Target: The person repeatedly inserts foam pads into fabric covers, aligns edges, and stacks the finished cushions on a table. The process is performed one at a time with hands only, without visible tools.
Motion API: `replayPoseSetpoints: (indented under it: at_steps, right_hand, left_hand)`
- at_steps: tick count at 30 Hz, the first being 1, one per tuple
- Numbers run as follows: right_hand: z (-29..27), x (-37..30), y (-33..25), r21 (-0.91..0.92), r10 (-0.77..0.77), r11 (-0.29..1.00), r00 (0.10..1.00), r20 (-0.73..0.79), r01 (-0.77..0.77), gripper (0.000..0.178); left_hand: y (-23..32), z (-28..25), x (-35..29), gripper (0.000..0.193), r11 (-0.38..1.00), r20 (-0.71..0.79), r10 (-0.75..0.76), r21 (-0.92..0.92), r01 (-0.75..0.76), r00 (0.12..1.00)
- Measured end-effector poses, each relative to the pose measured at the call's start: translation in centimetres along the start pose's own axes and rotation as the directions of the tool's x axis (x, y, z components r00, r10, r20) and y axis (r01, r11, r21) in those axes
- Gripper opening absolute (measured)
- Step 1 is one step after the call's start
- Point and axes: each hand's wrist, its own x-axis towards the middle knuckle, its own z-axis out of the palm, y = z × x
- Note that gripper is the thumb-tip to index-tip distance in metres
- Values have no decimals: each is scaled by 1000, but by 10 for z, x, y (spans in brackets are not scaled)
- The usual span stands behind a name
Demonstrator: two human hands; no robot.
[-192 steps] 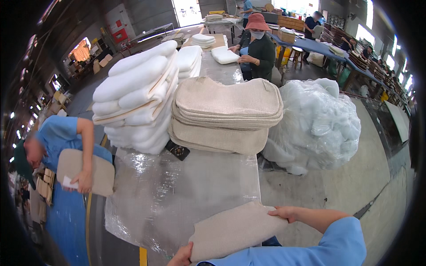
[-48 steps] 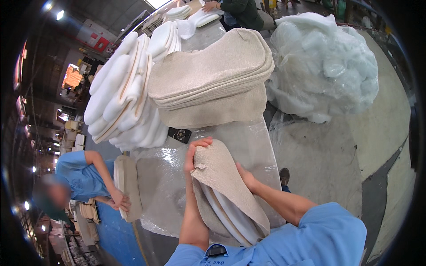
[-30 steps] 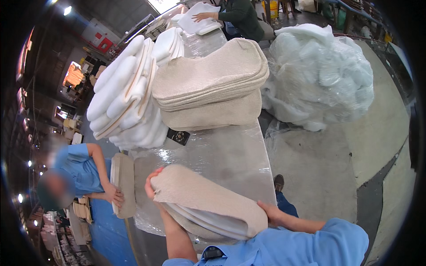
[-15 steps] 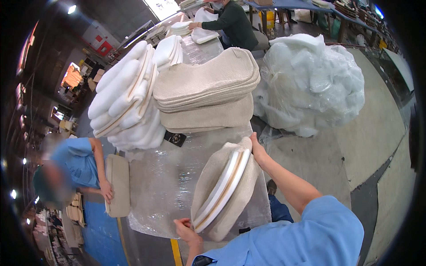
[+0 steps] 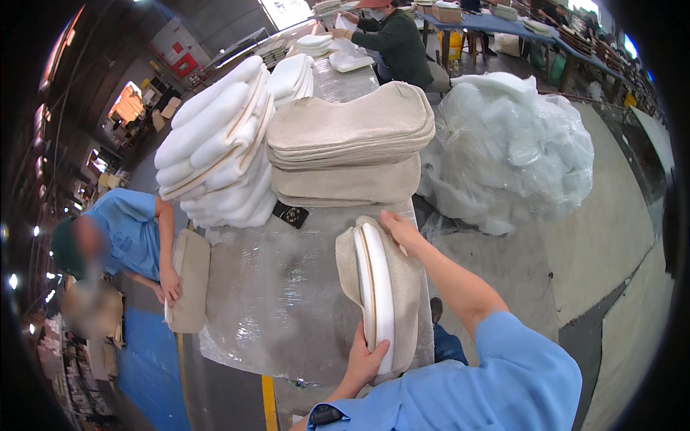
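Landmark: the table (image 5: 287,302), wrapped in clear plastic film.
Cushion: a beige cover (image 5: 402,287) with a white pad (image 5: 375,287) half inside stood on edge at the table's near right corner.
Left hand (image 5: 365,359): fingers curled around the cushion's near end, gripping cover and pad.
Right hand (image 5: 399,228): fingers pressed flat on the far end, partly open, steadying it.
Beyond: a beige stack (image 5: 348,147) at the far side, white pads (image 5: 215,144) to its left.
Co-worker (image 5: 129,230): at the table's left edge, holding another beige cover (image 5: 188,280).
Risk: likely the pad could slide out, or the cushion tip off the slick corner, if either grip eased.
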Motion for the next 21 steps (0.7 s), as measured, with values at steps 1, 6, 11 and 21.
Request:
replayPoseSetpoints:
  at_steps: [1,6,11,21]
  right_hand:
    - [14,-15,-16,39,-38,999,994,104,34,59]
    - [6,-31,-33,12,-369,929,924,99,369,67]
    - [26,-19,-31,162,-311,939,950,26,303,56]
    - [42,-7,-35,-44,-410,911,912,2,410,29]
  left_hand:
    - [-1,-2,-4,79,1000,-32,-19,-21,18,999]
    - [26,18,-3,79,991,-3,41,131,-40,999]
    - [59,14,-5,79,885,-15,122,454,-102,992]
    - [46,9,122,71,955,-249,156,-208,-211,956]
